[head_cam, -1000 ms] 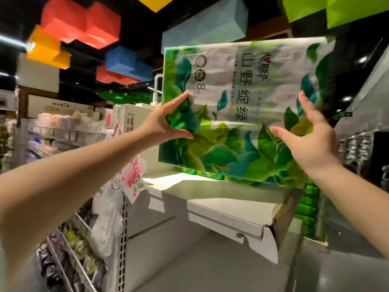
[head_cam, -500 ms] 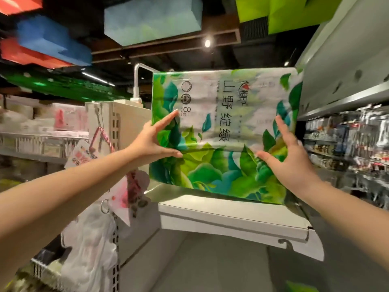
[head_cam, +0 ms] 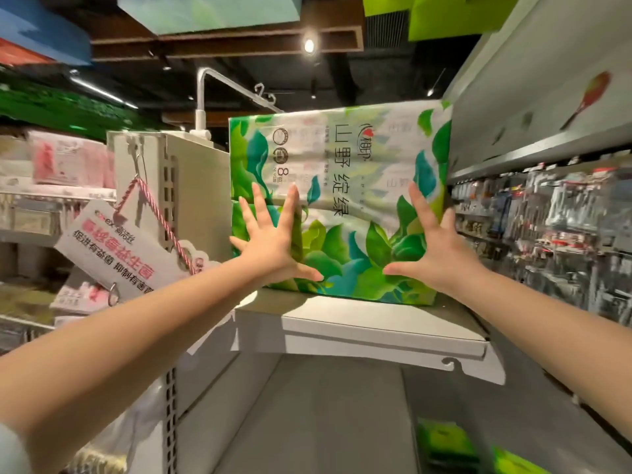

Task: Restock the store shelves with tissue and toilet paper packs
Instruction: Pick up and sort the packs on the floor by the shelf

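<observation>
Seating a tissue pack (head_cam: 342, 200) on the top shelf (head_cam: 359, 330): the pack stands upright on the shelf, near its front edge, between the end panel (head_cam: 191, 186) and the neighbouring rack. The left hand (head_cam: 270, 248) and right hand (head_cam: 434, 248) lie flat against its printed face, fingers straight and spread, gripping nothing. Judged best practice is to press evenly with both palms low on the face, so the pack slides back squarely without tipping or twisting.
</observation>
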